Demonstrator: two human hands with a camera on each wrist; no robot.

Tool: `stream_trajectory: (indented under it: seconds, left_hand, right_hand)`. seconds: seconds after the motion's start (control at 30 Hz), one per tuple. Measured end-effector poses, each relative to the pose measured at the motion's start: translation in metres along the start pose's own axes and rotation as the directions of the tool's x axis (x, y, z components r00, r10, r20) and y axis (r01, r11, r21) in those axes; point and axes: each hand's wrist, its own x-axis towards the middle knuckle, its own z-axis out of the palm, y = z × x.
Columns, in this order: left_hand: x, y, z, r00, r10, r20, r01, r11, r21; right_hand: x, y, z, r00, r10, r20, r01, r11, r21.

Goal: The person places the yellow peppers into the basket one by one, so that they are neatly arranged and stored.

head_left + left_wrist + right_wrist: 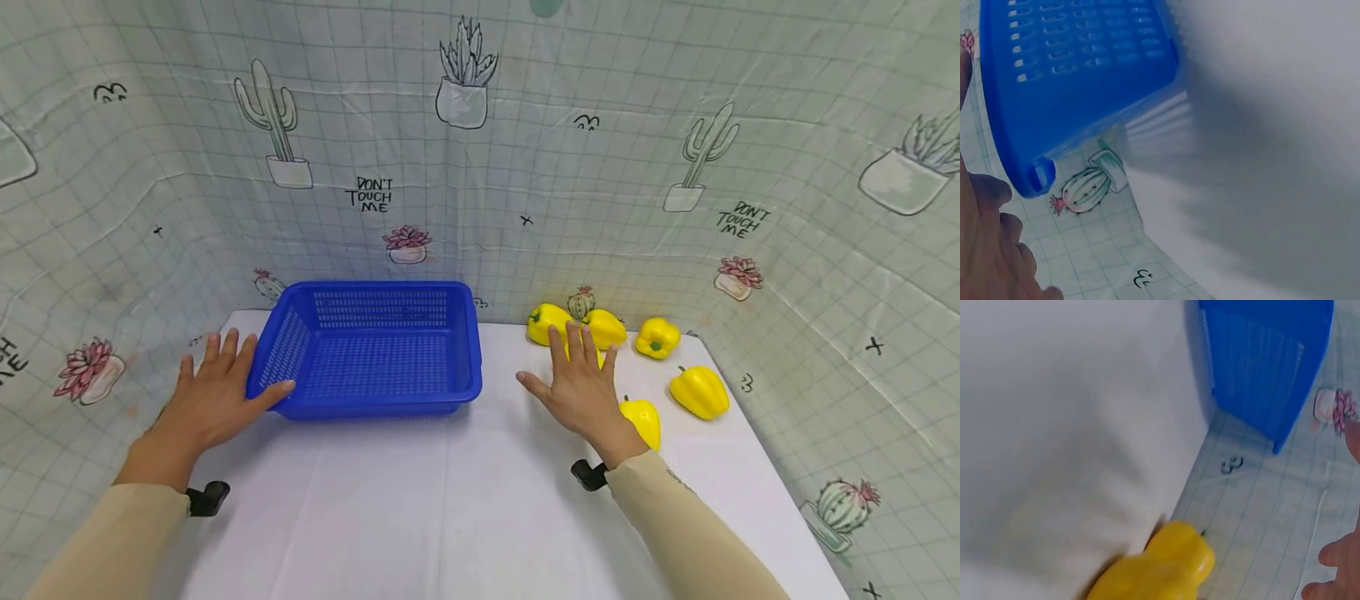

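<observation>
The left hand [213, 398] is lying flat with its fingers spread near the left edge of the table [450, 500], its thumb reaching toward the front left corner of the blue basket [371, 350]; whether the thumb is touching the rim cannot be told. The basket is sitting toward the far edge of the table, left of the middle. The right hand [581, 392] is also spread and holding nothing, hovering or resting palm down to the right of the basket. Five yellow peppers are lying toward the far right corner: two [546, 321] [606, 327] just beyond the fingertips, one [657, 337] farther right, one [699, 392] near the right edge, and one [642, 418] just beside the right wrist. A cactus-print cloth [465, 167] is hanging behind the table.
</observation>
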Motion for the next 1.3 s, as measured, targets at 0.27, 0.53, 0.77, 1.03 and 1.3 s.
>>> stream_trajectory:
  seconds: [0.27,0.53,0.77,1.03,1.3]
  left_hand:
    - [0.013,0.003,0.009,0.997,0.015,0.077,-0.008,0.995,-0.096]
    - [0.014,0.008,0.017,0.997,0.008,0.077,0.004,0.988,-0.152]
    - [0.007,0.024,0.028,0.998,0.017,0.054,-0.009,0.991,-0.137]
    - [-0.01,0.053,0.032,0.999,0.029,0.034,-0.025,0.992,-0.121]
    - [-0.019,0.079,0.041,0.998,0.049,0.048,-0.043,0.991,-0.124]
  right_hand:
    - [0.016,-0.054,0.012,0.995,-0.092,0.048,0.093,0.996,-0.011]
    - [0.021,-0.081,0.026,0.983,-0.14,0.116,0.132,0.989,0.074]
    - [0.009,-0.072,0.028,0.978,-0.152,0.143,0.133,0.982,0.133]
    - [-0.018,-0.05,0.02,0.98,-0.154,0.122,0.14,0.983,0.118]
    - [-0.052,-0.027,0.01,0.988,-0.116,0.099,0.105,0.988,0.115]
